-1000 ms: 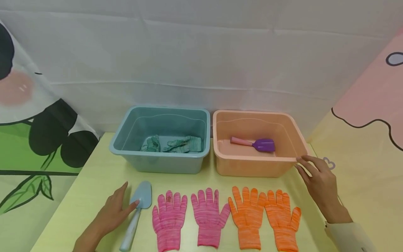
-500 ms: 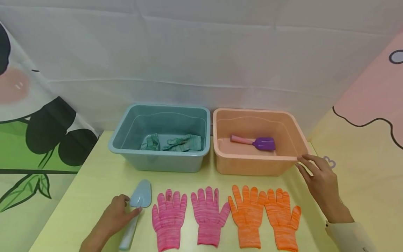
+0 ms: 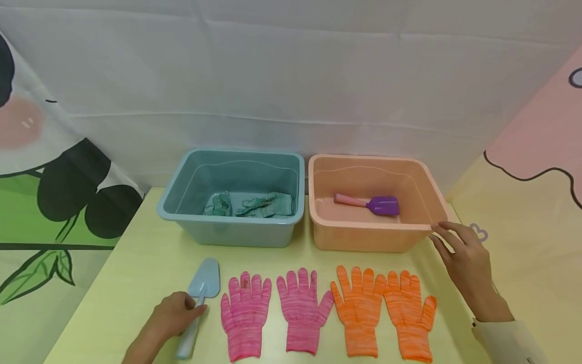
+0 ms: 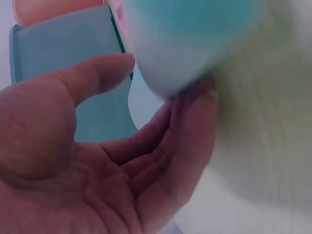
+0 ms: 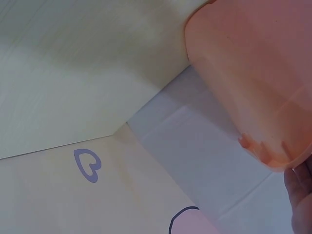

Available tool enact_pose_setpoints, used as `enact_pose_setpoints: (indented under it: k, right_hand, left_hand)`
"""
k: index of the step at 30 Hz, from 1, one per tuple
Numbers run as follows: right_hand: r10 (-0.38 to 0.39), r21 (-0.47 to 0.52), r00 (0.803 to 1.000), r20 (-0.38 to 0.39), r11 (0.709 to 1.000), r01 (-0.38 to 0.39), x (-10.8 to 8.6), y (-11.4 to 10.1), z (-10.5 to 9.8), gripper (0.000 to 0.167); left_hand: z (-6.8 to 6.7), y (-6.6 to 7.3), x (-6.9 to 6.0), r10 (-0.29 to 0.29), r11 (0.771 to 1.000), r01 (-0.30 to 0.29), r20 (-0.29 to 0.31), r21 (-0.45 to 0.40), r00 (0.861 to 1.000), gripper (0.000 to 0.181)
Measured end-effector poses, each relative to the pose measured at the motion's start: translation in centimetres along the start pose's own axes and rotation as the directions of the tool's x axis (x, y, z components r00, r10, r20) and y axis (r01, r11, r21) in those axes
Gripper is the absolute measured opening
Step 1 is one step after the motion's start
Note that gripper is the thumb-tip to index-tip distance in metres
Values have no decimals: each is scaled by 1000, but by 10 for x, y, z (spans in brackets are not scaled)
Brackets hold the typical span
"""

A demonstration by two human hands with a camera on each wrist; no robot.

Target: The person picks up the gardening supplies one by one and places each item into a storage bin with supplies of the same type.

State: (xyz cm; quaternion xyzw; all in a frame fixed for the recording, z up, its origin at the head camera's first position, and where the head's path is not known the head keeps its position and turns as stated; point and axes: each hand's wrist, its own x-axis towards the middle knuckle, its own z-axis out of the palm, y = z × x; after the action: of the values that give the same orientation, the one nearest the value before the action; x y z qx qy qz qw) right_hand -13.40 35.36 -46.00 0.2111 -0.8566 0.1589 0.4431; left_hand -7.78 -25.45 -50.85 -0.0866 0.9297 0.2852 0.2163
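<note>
A garden trowel (image 3: 206, 277) with a light blue blade and a pale handle lies on the table at the left. My left hand (image 3: 173, 314) grips its handle just below the blade. The left wrist view has the handle (image 4: 165, 63) close up, with curled fingers (image 4: 192, 131) against its underside and the thumb on the other side. At the right, my right hand (image 3: 466, 263) holds the near right rim corner of the peach plastic bin (image 3: 364, 240). Inside that bin is a purple trowel (image 3: 383, 205) with a pink handle.
Left of the peach bin stands a blue-green bin (image 3: 241, 233) holding green gloves (image 3: 268, 205). Two pink gloves (image 3: 245, 318) and two orange gloves (image 3: 361, 313) lie flat along the front of the table (image 3: 136, 263). Fabric backdrops (image 3: 291, 76) enclose the back and sides.
My left hand, spread over the trowel one second ago, has moved slightly down and right, its fingers curling round the handle. My right hand stays at the peach bin's corner.
</note>
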Motion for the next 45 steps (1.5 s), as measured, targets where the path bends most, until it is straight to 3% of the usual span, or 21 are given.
enact_pose_setpoints:
  k: [6,15,26,35,45]
  right_hand:
    - [7,-9,1000,-1,1000,-7,0,0,0,53]
    - [21,12,1000,4,1000,-21,-2,0,-1,51]
    - [25,15,1000,7,1000,-25,-2,1,-1,50]
    - [38,-13,997,-71,999,-39,-6,-2,9,52]
    - [58,-132,994,-93,989,-71,-3,-9,14,60]
  left_hand:
    - [5,3,0,-34,997,34,-3,-69,999,36]
    - [10,7,2,-23,999,22,-20,-47,1000,27]
    - [2,3,5,72,997,-73,-38,-22,997,31]
    - [1,6,3,149,973,-160,-79,-165,986,29]
    - [-1,23,-1,112,931,-111,-16,-348,994,40]
